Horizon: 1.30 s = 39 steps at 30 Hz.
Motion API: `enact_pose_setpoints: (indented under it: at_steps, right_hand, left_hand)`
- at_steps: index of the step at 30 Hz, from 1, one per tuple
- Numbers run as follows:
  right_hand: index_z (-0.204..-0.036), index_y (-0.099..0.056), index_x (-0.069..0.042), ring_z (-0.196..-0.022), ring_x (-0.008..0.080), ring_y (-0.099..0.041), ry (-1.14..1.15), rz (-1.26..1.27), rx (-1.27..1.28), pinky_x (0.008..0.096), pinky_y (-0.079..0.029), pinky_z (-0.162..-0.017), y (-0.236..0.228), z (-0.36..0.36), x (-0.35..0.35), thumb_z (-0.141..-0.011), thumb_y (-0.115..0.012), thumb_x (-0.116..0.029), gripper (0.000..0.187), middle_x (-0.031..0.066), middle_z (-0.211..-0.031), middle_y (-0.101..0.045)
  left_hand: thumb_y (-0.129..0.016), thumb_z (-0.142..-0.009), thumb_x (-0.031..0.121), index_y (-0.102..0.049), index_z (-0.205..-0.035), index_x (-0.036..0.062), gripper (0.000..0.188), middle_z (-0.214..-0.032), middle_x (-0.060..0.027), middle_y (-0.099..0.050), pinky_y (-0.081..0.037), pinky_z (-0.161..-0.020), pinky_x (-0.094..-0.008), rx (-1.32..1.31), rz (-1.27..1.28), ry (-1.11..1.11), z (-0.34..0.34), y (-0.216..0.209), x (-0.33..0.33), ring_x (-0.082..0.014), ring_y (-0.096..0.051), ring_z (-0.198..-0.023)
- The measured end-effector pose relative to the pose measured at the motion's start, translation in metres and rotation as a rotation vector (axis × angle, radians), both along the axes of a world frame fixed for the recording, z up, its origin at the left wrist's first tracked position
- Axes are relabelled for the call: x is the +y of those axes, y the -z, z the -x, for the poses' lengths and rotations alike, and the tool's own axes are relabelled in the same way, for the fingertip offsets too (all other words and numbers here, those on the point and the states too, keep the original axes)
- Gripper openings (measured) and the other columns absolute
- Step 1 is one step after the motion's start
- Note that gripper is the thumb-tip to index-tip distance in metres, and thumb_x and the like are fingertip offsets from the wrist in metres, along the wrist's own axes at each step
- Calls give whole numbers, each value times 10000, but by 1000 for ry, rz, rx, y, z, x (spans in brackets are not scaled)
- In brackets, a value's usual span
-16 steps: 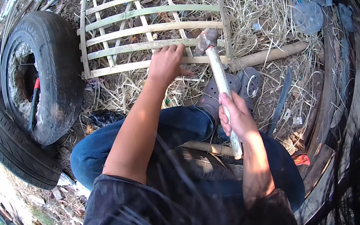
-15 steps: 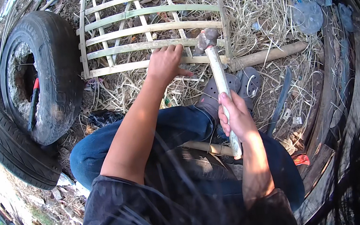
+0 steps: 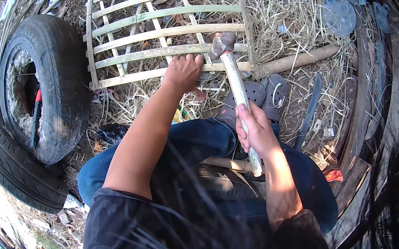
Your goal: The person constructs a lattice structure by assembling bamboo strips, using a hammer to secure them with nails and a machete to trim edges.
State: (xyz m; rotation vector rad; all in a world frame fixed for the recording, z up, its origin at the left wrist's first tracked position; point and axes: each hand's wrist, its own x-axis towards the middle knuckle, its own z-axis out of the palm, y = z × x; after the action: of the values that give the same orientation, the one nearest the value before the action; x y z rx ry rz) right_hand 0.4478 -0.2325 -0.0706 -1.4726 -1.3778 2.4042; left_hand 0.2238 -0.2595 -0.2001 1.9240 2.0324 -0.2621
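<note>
Hammer (image 3: 233, 77) on show in the head view, the right hand (image 3: 256, 128) wrapped round its pale handle, its head against the near right corner of the bamboo lattice (image 3: 166, 13)! The left hand (image 3: 184, 73) is at the lattice's near edge, thumb spread; whether those fingers grip, I can't quite tell. A tyre (image 3: 59, 68) stands left.

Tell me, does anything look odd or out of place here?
Yes. A long, flat, grey metal blade lies bare near the grey, holed clogs, an odd spot for something possibly sharp. Also, a slim red and black tool leans in the opening of a black rubber tyre, seemingly strange storage.
</note>
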Motion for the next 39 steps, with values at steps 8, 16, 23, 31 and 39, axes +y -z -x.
enact_pose_setpoints:
  at_steps: [8,16,23,31,39]
  right_hand:
    - [-938,-448,-103,-363,65,-377,54,38,-12,227,-322,-319,1,-2,5,-1002,-452,-425,328,-12,-562,-403]
    - [-936,-446,-82,-369,63,-385,-64,-45,-90,231,-328,-319,7,-4,9,-1000,-451,-417,341,-10,-563,-409]
    - [-938,-446,-86,-370,66,-399,-93,-49,-106,229,-336,-319,15,2,6,-1005,-451,-386,308,-7,-567,-428]
    - [-996,-505,-56,-373,61,-388,-65,-91,-65,230,-336,-335,-6,2,-1,-1012,-457,-341,289,-17,-540,-423]
    - [-984,-504,-48,-367,54,-384,-38,-158,-26,224,-326,-336,-15,4,-8,-1004,-480,-300,254,-23,-535,-430]
  left_hand:
    - [-850,-368,654,-471,-1048,45,989,-970,-103,-632,-507,-851,-389,18,15,-12,-1,-1,4,-274,-664,-922]
    - [-871,-390,617,-459,-1059,45,972,-950,-104,-638,-514,-837,-393,17,84,-42,-2,-3,6,-270,-670,-906]
    - [-880,-384,598,-460,-1065,51,969,-954,-102,-642,-518,-822,-382,21,71,-16,-1,-5,4,-274,-669,-913]
    - [-869,-353,613,-460,-1048,51,983,-977,-109,-652,-516,-846,-381,3,38,-24,2,1,-1,-276,-677,-934]
    - [-876,-368,598,-461,-1054,35,980,-966,-115,-649,-528,-837,-398,-9,17,-18,3,0,3,-300,-678,-912]
